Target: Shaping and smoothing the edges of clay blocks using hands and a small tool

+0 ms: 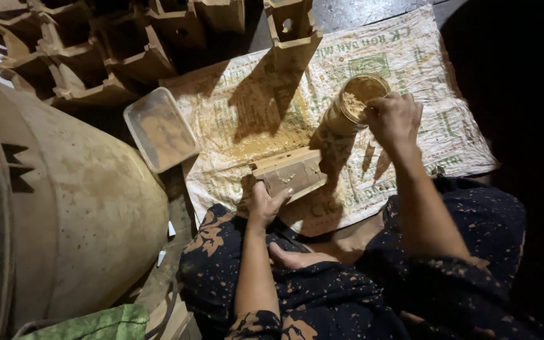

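On the printed woven sack (410,56), the left hand (266,203) grips the small wooden box (289,171). Beyond that box, the right hand (395,116) closes around the rim of a powder-filled cylindrical container (352,104). Left of the box lies a clear plastic tray (160,129).

- A shallow clear plastic tray (160,129) dusted with brown powder
- Rows of wooden moulds (96,50) behind it
- A big round drum (77,208)
- A green sack (96,324)

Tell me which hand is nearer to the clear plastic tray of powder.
The left hand: it rests on the wooden block, just right of the tray. The right hand is farther right, at the cylinder.
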